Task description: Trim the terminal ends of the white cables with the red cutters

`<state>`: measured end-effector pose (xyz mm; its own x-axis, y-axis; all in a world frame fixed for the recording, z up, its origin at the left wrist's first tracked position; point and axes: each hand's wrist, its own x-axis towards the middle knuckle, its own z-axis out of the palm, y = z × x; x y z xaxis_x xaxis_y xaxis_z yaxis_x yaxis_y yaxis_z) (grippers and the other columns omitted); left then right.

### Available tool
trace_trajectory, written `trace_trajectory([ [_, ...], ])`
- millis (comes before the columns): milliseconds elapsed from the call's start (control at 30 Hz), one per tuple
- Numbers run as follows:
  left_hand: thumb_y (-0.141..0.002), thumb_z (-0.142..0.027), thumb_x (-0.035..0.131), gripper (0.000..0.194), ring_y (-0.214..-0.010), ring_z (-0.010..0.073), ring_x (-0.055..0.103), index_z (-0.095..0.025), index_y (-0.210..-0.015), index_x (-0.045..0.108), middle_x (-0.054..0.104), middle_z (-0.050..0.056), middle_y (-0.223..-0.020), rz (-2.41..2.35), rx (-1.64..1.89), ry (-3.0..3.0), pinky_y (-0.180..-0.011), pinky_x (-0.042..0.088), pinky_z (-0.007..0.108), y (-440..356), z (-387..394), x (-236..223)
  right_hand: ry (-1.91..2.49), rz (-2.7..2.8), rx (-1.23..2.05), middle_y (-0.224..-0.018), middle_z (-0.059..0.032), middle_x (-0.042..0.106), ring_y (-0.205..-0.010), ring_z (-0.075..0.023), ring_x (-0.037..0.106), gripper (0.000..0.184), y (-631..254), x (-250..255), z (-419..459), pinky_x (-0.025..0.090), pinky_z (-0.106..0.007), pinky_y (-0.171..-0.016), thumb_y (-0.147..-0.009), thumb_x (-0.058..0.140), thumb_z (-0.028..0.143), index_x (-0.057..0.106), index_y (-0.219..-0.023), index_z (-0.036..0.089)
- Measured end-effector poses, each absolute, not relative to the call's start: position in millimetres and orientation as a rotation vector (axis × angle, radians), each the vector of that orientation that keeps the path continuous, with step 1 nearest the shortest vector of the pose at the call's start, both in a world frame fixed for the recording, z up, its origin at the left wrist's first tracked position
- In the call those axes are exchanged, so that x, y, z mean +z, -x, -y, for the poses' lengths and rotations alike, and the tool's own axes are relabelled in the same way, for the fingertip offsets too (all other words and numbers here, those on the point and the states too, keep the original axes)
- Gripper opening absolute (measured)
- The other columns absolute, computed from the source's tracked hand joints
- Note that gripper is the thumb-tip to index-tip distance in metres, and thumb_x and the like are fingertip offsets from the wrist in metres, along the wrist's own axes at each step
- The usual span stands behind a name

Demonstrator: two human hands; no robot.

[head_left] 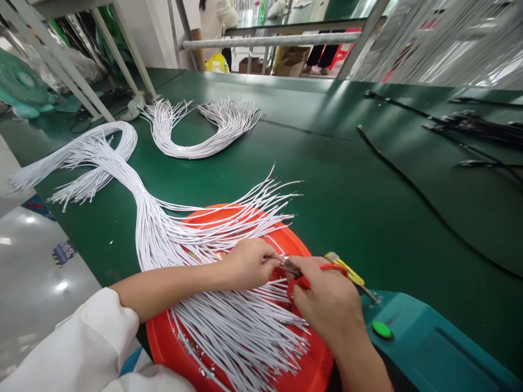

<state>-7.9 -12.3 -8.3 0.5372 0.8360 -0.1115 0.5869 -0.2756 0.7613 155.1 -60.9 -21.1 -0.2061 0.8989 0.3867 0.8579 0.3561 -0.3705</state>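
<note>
My left hand (pixel 249 265) is closed in a pinch above a red basin (pixel 296 243). Whatever lies between its fingertips is thin, shiny and too small to name. My right hand (pixel 327 296) grips scissors with red handles (pixel 337 268), their blades meeting the left fingertips. A large bundle of white wires (pixel 163 239) drapes over the basin. Its wire ends fan out on both sides of my left forearm. Small shiny metal pieces (pixel 206 371) lie inside the basin, partly covered by the wires.
Two more white wire bundles, one curved (pixel 196 151) and one folded (pixel 118 130), lie on the green table (pixel 327 185). A yellow-handled tool (pixel 345 268) and a teal machine with a green button (pixel 382 329) are at right. Black cables (pixel 420 196) lie beyond; a person (pixel 216 24) stands behind.
</note>
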Motion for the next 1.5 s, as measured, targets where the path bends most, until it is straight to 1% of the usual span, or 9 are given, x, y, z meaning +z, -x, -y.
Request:
trace_trajectory([
  [167,-0.084,-0.014,0.045,0.021,-0.078,0.0149,0.058,-0.016,-0.088,0.066,0.065,0.005,-0.083,-0.962,0.339,-2.405,-0.069,0.045,0.024,11.5,15.9,-15.9,1.724,2.062,0.2,-0.055,-0.0033,0.059,-0.052,-0.019,0.053,0.02,-152.0,-18.9,63.0,0.032,-0.028,-0.049,-0.068,0.042,0.019,0.059,-0.078,0.021],
  [333,-0.083,-0.01,0.045,0.019,-0.075,0.0162,0.058,-0.014,-0.091,0.062,0.063,0.006,-0.082,-0.734,0.26,-2.74,-0.069,0.046,0.027,13.8,14.0,-17.1,1.826,1.778,0.797,-0.051,0.0021,0.053,-0.046,-0.0148,0.045,0.008,-157.3,-15.5,61.3,0.032,-0.026,-0.045,-0.072,0.047,0.028,0.052,-0.071,0.023],
  [467,-0.086,-0.011,0.043,0.02,-0.078,0.0155,0.06,-0.013,-0.091,0.062,0.065,0.008,-0.085,-0.529,0.344,-2.782,-0.076,0.048,0.028,14.0,10.0,-12.4,1.595,1.412,1.272,-0.057,0.0024,0.052,-0.055,-0.0136,0.048,0.021,-164.1,-12.2,58.0,0.04,-0.024,-0.05,-0.068,0.062,0.034,0.047,-0.062,0.022],
  [600,-0.088,-0.01,0.039,0.027,-0.081,0.013,0.062,-0.015,-0.096,0.064,0.068,0.008,-0.089,-0.526,0.622,-2.611,-0.077,0.049,0.024,12.7,10.0,-10.1,1.437,0.976,1.546,-0.055,0.0046,0.047,-0.05,-0.01,0.044,0.038,-166.0,-7.2,57.0,0.038,-0.022,-0.045,-0.053,0.078,0.036,0.044,-0.061,0.02],
  [733,-0.09,-0.016,0.037,0.03,-0.079,0.011,0.063,-0.013,-0.092,0.067,0.069,0.009,-0.083,-0.613,0.875,-2.379,-0.073,0.051,0.019,9.5,13.6,-11.0,1.278,0.675,1.735,-0.053,0.006,0.048,-0.047,-0.0099,0.046,0.045,-164.1,-10.2,58.6,0.04,-0.023,-0.045,-0.052,0.08,0.034,0.039,-0.066,0.022],
  [967,-0.09,-0.02,0.039,0.029,-0.076,0.0113,0.062,-0.015,-0.092,0.068,0.068,0.008,-0.082,-0.761,0.972,-2.425,-0.071,0.052,0.021,10.2,17.3,-12.8,1.121,0.569,1.791,-0.056,0.0058,0.05,-0.048,-0.0117,0.049,0.041,-152.4,-17.7,56.7,0.045,-0.026,-0.046,-0.058,0.074,0.033,0.038,-0.075,0.024],
  [1100,-0.09,-0.025,0.041,0.029,-0.066,0.0098,0.059,-0.02,-0.091,0.069,0.066,0.004,-0.075,-0.912,0.93,-2.553,-0.061,0.047,0.02,11.6,19.1,-16.2,1.186,0.468,1.598,-0.051,0.0074,0.049,-0.046,-0.0102,0.049,0.045,-142.1,-12.6,55.1,0.044,-0.023,-0.045,-0.051,0.078,0.028,0.038,-0.073,0.024],
  [1267,-0.088,-0.025,0.045,0.024,-0.06,0.0102,0.054,-0.019,-0.084,0.068,0.063,0.001,-0.065,-0.983,1.052,-2.589,-0.059,0.044,0.022,7.1,20.5,-14.8,1.298,0.533,1.314,-0.057,0.0077,0.052,-0.047,-0.0084,0.053,0.045,-136.6,-8.4,56.7,0.046,-0.021,-0.048,-0.052,0.081,0.03,0.044,-0.076,0.022],
  [1500,-0.089,-0.025,0.045,0.025,-0.061,0.0121,0.054,-0.017,-0.08,0.067,0.063,0.003,-0.063,-1.074,1.001,-2.599,-0.062,0.044,0.025,5.2,16.5,-11.6,1.236,0.614,1.286,-0.06,0.0045,0.059,-0.05,-0.0101,0.056,0.041,-135.1,-0.4,58.9,0.048,-0.022,-0.049,-0.055,0.081,0.029,0.045,-0.074,0.022],
])
